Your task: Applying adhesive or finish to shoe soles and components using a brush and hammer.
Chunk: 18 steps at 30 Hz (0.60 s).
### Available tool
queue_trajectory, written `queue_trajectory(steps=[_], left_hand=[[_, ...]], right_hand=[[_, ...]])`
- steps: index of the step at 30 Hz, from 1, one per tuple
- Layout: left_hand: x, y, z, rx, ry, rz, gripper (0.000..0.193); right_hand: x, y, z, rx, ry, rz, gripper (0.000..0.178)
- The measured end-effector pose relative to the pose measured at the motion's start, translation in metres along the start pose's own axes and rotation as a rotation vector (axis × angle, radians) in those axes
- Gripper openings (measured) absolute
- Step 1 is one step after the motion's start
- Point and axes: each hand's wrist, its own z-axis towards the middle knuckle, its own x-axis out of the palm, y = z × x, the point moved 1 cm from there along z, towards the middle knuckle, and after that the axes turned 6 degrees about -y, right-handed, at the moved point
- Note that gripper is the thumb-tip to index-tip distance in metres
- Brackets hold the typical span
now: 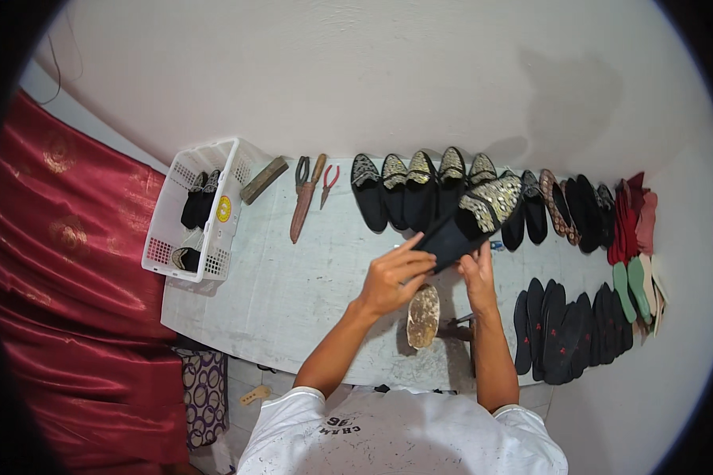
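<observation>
A black loafer point(444, 245) with a gold-and-silver studded toe is held up, tilted, above the table. My left hand point(394, 274) is closed around its heel end. At the shoe's near side, my right hand point(477, 275) grips the edge, with some of its fingertips hidden behind the shoe. Just below the hands, a worn, shoe-shaped last point(424, 318) stands on the table, its top stained brown and white. Beside it, partly covered by my right forearm, is a dark hammer-like tool point(456, 323).
Studded loafers point(367, 194) line the wall side. Black insoles point(558, 332), green insoles point(635, 286) and red cloth pieces point(627, 218) lie right. Left are a white basket point(154, 229) with shoes, a brown block point(264, 180), shears point(302, 172), a sheathed knife point(303, 212) and red-handled pliers point(330, 184).
</observation>
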Motion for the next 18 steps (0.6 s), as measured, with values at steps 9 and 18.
queue_trajectory(steps=[9,18], left_hand=[[0.033,-0.053,-0.004,-0.158,-0.034,-0.19,0.035],[0.05,-0.062,0.005,-0.301,-0.053,0.02,0.045]], right_hand=[[-0.027,0.04,-0.032,0.224,-0.048,0.136,0.057],[-0.045,0.031,-0.065,0.326,0.157,-0.012,0.069]])
